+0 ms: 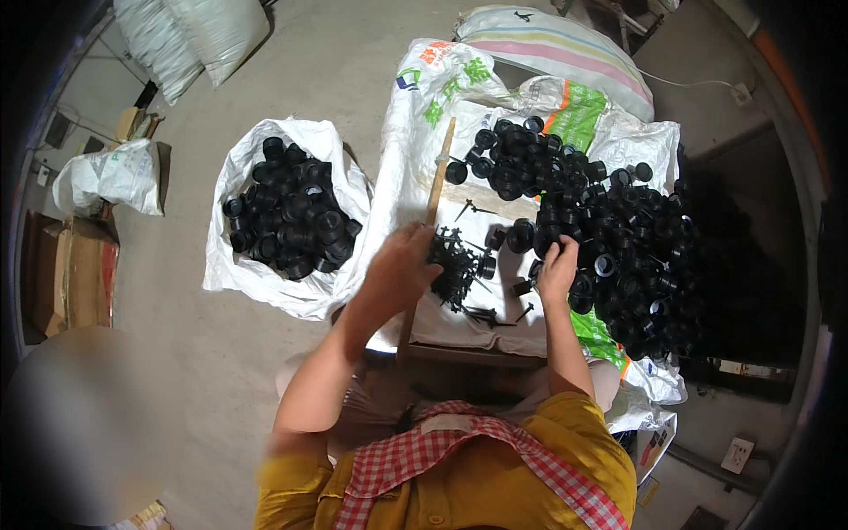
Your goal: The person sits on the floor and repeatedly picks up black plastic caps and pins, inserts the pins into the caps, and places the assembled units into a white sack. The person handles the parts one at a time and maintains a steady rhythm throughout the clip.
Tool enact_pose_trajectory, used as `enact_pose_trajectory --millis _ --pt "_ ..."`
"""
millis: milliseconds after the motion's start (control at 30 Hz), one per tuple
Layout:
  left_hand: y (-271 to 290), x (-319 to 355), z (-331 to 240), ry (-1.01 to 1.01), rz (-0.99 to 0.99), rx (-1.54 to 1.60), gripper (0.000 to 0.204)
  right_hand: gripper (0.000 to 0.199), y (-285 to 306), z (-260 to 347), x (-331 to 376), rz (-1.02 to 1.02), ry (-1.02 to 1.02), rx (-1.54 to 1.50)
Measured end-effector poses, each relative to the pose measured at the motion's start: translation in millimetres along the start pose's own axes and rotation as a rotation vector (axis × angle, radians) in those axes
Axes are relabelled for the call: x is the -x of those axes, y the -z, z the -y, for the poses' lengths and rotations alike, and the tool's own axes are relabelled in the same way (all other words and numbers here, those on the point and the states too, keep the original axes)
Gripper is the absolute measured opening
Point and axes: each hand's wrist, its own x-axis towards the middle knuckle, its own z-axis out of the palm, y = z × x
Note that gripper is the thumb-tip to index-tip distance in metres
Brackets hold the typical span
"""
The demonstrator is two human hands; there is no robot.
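Observation:
A heap of black round plastic caps (636, 256) covers the right part of the work surface. At its near-left edge is my right hand (557, 272), its fingers bent onto a black cap (548, 235). Over the left edge of the surface hovers my left hand (397, 265), beside a pile of small black branched plastic pieces (455, 269). Its fingers are partly hidden and blurred, so their grip does not show. A few loose caps (519, 236) lie between my hands. A thin wooden strip (440, 172) runs along the left edge, just beyond my left hand.
Left of the table stands an open white sack (231, 181) filled with black caps. Full white sacks (199, 40) lean at the far left, and a striped sack (556, 49) lies behind the table. A cardboard box (84, 269) stands at the left.

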Motion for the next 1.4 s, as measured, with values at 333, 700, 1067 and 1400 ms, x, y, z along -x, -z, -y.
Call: enact_pose_trajectory --millis 333,700,1067,1400 --pt "-24 8 -11 0.345 0.260 1.174 0.043 0.039 43 104 53 0.257 0.164 -0.336" --pt "-22 20 6 0.363 0.281 0.994 0.033 0.055 39 114 66 0.565 0.390 -0.464" --pt "-10 20 -8 0.536 0.480 1.181 0.042 0.044 61 127 51 0.482 0.612 -0.383" --pt "-14 17 -8 -0.437 0.311 0.679 0.016 0.028 77 116 45 1.565 -0.537 -1.408"
